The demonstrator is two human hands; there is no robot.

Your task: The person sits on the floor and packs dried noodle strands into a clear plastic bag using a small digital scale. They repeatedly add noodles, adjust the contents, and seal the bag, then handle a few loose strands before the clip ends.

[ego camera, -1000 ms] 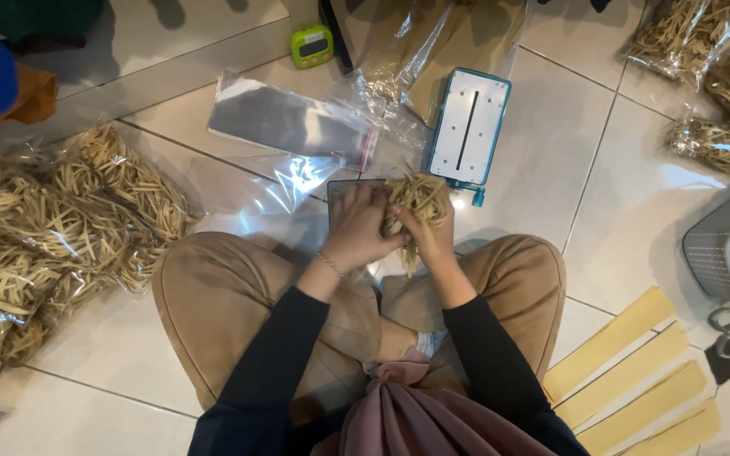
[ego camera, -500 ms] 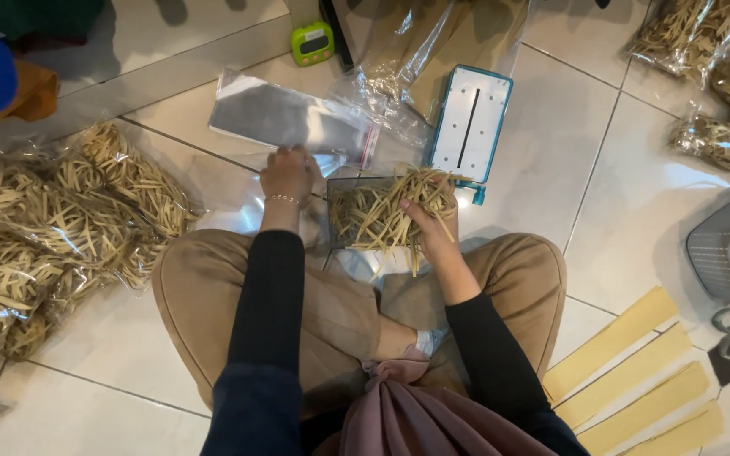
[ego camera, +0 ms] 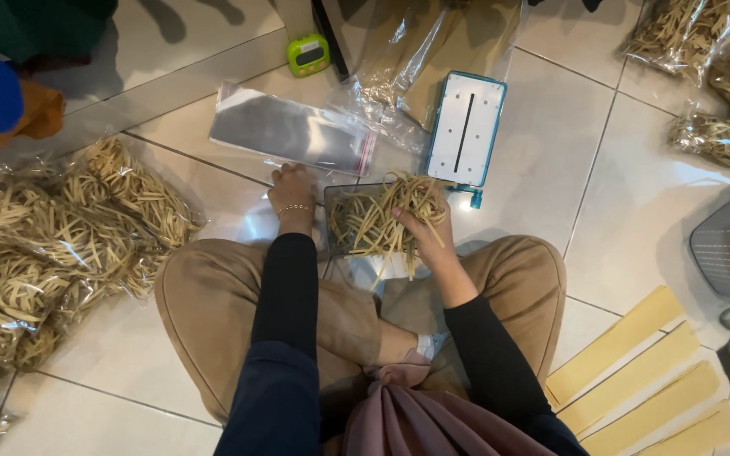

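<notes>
Tan, springy rubber bands (ego camera: pixel 386 219) now sit bunched in my right hand (ego camera: pixel 422 230), fingers curled around the tangle, while my left hand (ego camera: pixel 291 192) has moved away from them and lies spread on the glossy clear bag (ego camera: pixel 289 135) lying flat on the tile floor (ego camera: pixel 551 143) just ahead.

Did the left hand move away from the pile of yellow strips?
Yes. The left hand was cupped on the bundle of strips with the right hand; now it has gone out left, to the flat clear bags on the floor.
</notes>
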